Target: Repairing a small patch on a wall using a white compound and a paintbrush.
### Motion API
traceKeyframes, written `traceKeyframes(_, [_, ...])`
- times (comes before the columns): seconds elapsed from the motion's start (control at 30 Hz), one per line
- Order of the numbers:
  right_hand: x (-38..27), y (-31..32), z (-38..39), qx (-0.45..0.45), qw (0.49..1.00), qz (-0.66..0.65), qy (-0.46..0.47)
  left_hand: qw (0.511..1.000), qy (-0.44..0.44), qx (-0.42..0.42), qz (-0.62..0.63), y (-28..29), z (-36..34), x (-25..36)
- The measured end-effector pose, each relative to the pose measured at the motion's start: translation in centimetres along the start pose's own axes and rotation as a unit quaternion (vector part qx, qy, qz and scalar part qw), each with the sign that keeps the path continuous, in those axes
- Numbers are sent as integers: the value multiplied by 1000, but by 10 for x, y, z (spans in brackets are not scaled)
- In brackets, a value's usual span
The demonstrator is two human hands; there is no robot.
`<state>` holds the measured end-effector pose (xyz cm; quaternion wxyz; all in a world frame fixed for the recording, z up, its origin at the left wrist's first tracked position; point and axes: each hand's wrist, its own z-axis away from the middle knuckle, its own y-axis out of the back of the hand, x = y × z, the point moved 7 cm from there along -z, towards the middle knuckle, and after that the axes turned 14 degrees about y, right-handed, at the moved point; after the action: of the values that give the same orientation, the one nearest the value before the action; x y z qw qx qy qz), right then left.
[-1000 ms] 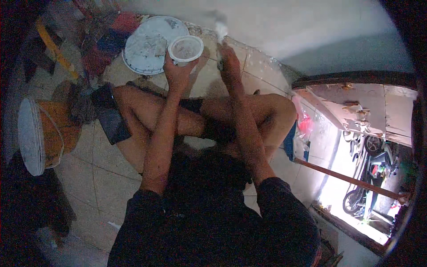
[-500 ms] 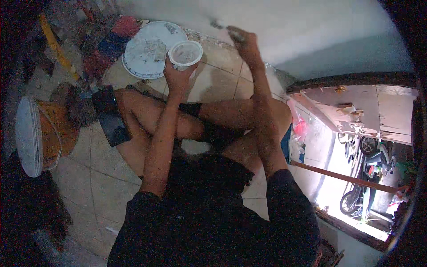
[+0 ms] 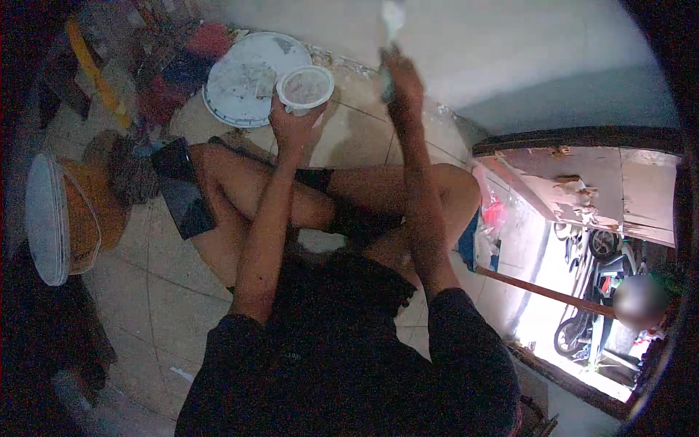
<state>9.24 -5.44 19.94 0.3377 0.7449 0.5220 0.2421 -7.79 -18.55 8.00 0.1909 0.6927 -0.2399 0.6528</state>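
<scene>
My left hand [image 3: 291,125] is wrapped round a round white plastic tub [image 3: 306,89], tilted so that its pale grey inside shows. Behind it lies a large white bucket lid [image 3: 237,84], smeared with grey, with a small flat pale piece at its right. My right hand [image 3: 405,86] is raised at the pale wall [image 3: 510,51], closed on a slim tool [image 3: 393,20] with a whitish end and a greenish handle. Motion blurs the tool, so its kind is unclear. Whether its tip touches the wall I cannot tell.
I sit cross-legged on a tiled floor [image 3: 167,306]. A dark phone or tablet [image 3: 183,188] rests by my left leg. An orange bucket with a white lid [image 3: 47,218] stands left. At right, a doorway shows a motorcycle [image 3: 579,331] and a blurred round shape [image 3: 641,302].
My right hand has turned, and the tool's pale end now points up the wall instead of leftward. My left hand and the tub have barely moved. The blurred round shape has appeared at the doorway.
</scene>
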Motion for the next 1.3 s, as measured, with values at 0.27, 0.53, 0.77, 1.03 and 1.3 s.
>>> traceKeyframes(0.27, [-10,-96,64,-105,982,-152,-34,1000,-12,5,-21,1,2,13])
traceKeyframes(0.53, [1,-127,81,-148,975,-152,-68,999,28,22,-14,6,11,24])
traceKeyframes(0.77, [59,-92,51,-71,993,-87,-23,998,7,-13,55,-11,0,8])
traceKeyframes(1.03, [5,74,-44,80,995,-57,8,1000,2,8,-22,5,8,24])
traceKeyframes(1.3, [-5,73,-38,127,991,-4,30,1000,16,1,-18,1,2,6])
